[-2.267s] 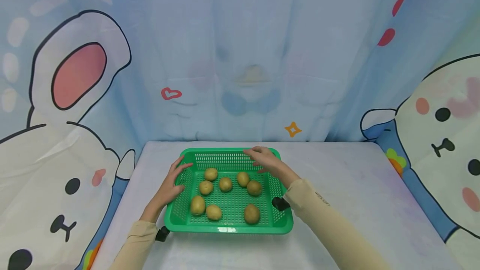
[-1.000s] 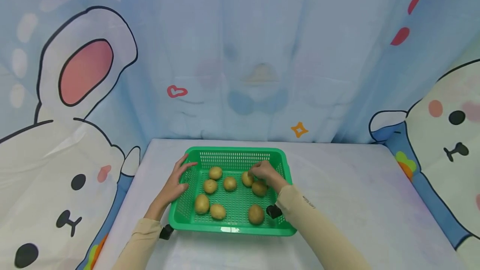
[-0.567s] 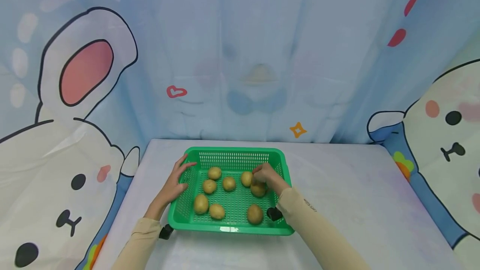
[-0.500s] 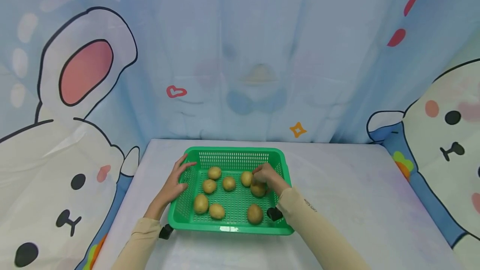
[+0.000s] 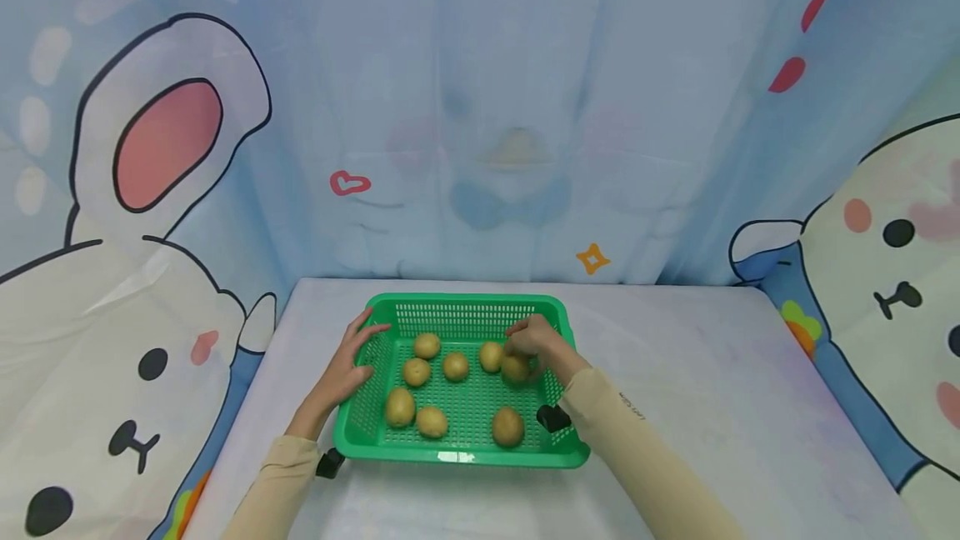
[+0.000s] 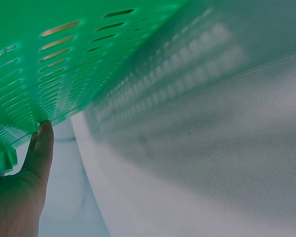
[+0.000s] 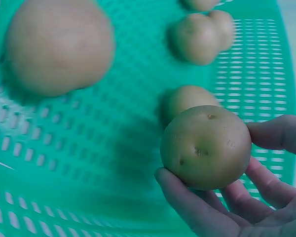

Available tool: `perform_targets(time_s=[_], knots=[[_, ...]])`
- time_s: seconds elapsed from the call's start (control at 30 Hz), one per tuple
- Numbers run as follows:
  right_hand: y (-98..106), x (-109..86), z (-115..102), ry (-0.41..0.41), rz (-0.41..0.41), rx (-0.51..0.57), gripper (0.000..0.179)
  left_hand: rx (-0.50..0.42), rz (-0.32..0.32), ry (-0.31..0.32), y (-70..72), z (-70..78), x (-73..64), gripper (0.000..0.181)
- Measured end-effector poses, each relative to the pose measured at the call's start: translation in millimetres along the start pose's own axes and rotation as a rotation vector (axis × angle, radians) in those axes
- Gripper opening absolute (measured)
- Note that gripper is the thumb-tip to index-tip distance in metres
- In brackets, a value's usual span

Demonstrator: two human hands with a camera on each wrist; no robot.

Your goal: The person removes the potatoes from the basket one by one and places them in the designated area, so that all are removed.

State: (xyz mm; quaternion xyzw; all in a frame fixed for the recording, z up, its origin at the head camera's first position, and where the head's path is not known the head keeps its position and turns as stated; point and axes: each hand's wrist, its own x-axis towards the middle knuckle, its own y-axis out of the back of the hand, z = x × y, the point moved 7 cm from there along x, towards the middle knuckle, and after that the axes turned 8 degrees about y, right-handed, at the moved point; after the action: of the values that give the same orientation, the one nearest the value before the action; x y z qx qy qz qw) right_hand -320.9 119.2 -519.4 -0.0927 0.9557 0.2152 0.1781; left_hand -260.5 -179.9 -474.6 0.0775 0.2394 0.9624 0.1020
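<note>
A green plastic basket (image 5: 450, 458) with slotted walls stands on the table and holds several potatoes. My right hand (image 5: 538, 342) is inside it at the right, thumb and fingers around a round potato (image 7: 207, 148). That potato has small eyes and a greenish tinge. Behind it in the right wrist view sits a paler potato (image 7: 190, 98). At the basket's left rim is my left hand (image 5: 345, 365), fingers spread and fairly straight. In the left wrist view a finger (image 6: 47, 143) touches the slotted outer wall.
Single potatoes lie apart on the basket floor, one near the front right (image 5: 508, 427) and one at the front left (image 5: 400, 407). The white-covered table (image 5: 675, 373) reaches back to a blue cartoon-printed curtain (image 5: 480, 107).
My right hand has come down into the basket from above its back right and taken hold of the round potato, now slightly raised. The left hand stays by the left rim.
</note>
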Motion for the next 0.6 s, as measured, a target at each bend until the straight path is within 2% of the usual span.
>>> perform_targets(time_s=[0.17,0.33,0.47,0.6], knots=[[19,-8.2,-26,0.062,-0.022,0.047,0.047,0.003,-0.003,0.01,0.0,-0.4,0.3,0.071],[51,-16.0,-44,0.111,-0.023,0.096,0.048,0.007,0.001,0.004,-0.2,0.1,0.4,0.07],[81,-22.1,-49,0.157,-0.008,0.125,0.049,0.007,0.006,0.002,0.1,1.9,-0.4,0.07],[112,-26.3,-44,0.189,0.022,0.126,0.048,0.011,0.007,0.006,0.3,2.7,-1.0,0.069]])
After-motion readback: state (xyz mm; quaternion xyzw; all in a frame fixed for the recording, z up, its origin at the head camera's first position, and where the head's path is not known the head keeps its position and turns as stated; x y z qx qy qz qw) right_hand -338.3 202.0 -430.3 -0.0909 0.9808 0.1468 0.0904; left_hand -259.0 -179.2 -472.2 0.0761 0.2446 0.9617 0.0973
